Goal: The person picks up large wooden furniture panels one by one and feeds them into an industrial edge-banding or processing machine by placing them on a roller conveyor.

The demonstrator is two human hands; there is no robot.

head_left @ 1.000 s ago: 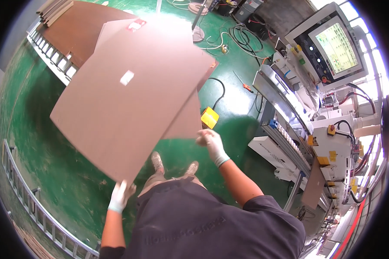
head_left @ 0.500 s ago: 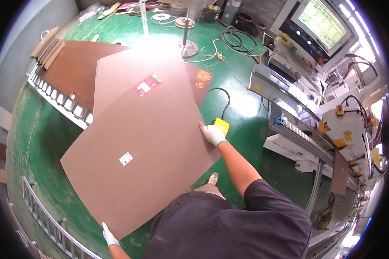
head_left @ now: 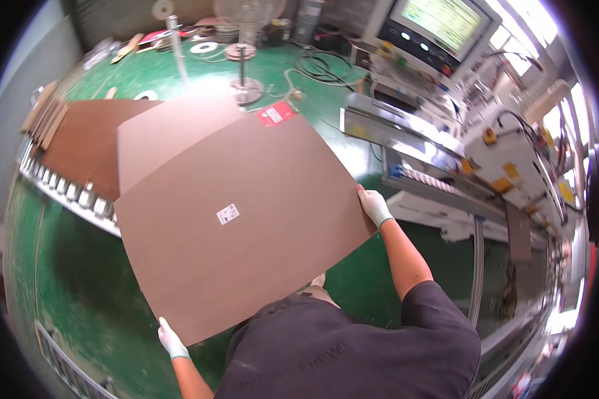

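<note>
- Head view looks down on a person in a dark shirt [head_left: 353, 346] who carries a large brown board [head_left: 239, 219] flat in front of the body, with both hands in white gloves.
- The left hand [head_left: 172, 340], at about 7 o'clock in the picture, is clasped on the board's near corner, with the fingers curled over its edge.
- The right hand [head_left: 376, 206], at about 3 o'clock from the board's middle, grips the right-hand edge; the fingers wrap over the rim and the bare forearm runs back toward 5 o'clock.
- The board fills the middle of the picture, held above the green floor [head_left: 66, 279], and bears a small white label [head_left: 227, 213] near its centre.
- A second brown panel [head_left: 170, 133] shows just beyond the held one toward 11 o'clock, with a red label [head_left: 275, 114] at its far corner; whether the two touch cannot be told.
- A darker brown sheet [head_left: 86, 146] lies at 10 o'clock on a roller conveyor [head_left: 66, 196], whose rollers show along the sheet's near side.
- At 1 to 3 o'clock stands a grey machine [head_left: 446, 166] with a lit control screen [head_left: 449, 20] above it.
- A metal stand with a round base [head_left: 246, 90] rises at 12 o'clock, and cables [head_left: 319, 63] lie on the floor just beside it.
</note>
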